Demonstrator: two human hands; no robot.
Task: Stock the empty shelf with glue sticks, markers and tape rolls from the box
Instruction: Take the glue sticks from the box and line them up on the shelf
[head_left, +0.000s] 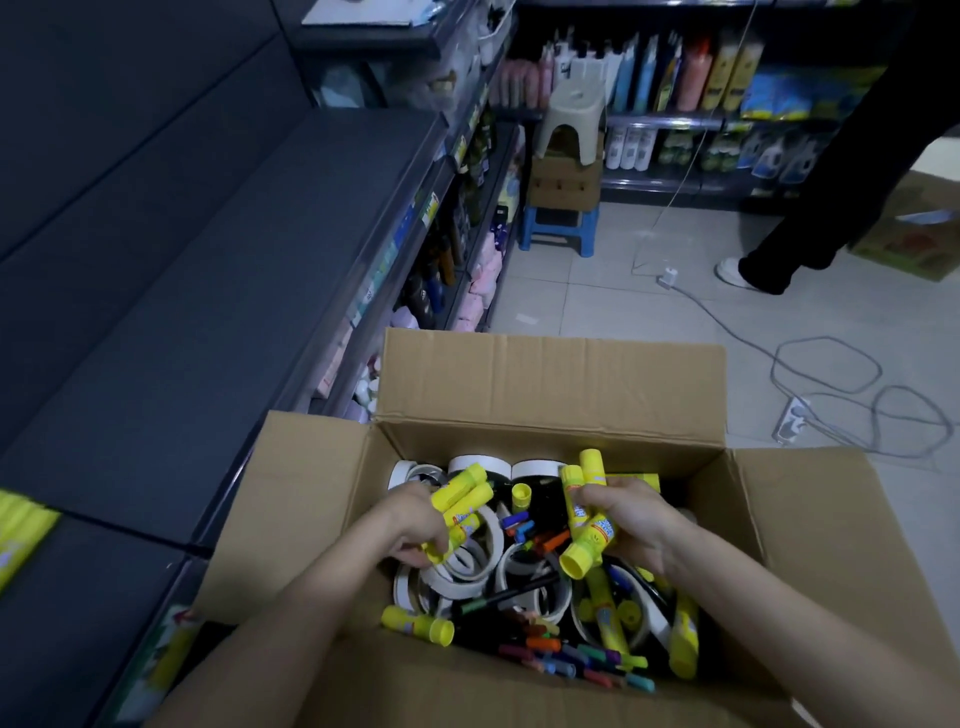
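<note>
Shop aisle, pretty dim. Pale tiled floor (597, 301) spreading off to the right, long dark grey metal shelf (208, 291) running down the left. Few yellow sticks (21, 535) lying at the near left edge of that shelf, too blurry to say more. Lower tiers underneath crammed with bottles and pink packs, labels unreadable.

Open brown cardboard box (545, 384) sitting right up against the shelf front, flaps folded outward. Inside: white tape rolls (467, 561) toward the left and back, coloured markers (571, 660) heaped toward the near side, loose yellow glue sticks (418, 623) scattered among them.

Left hand (415, 525) over the box's left half, fingers curled tight round a bunch of yellow glue sticks (462, 491), caps pointing up and away. Right hand (631, 519) over the right half, fingers wrapped round a second bunch of yellow glue sticks (589, 525) – a couple of caps up, one cap aimed down at the markers. Both bunches just above the pile, within the box walls.

Further back – beige plastic stool (571, 114) stacked on a small cardboard carton (566, 182), stacked on a blue plastic stool (558, 223), in front of far shelving full of bottles (675, 78). Grey cable (831, 364) looping over the tiles near a white power strip (792, 415). Someone else's dark trouser leg (831, 182) and white shoe (730, 271) at upper right.
</note>
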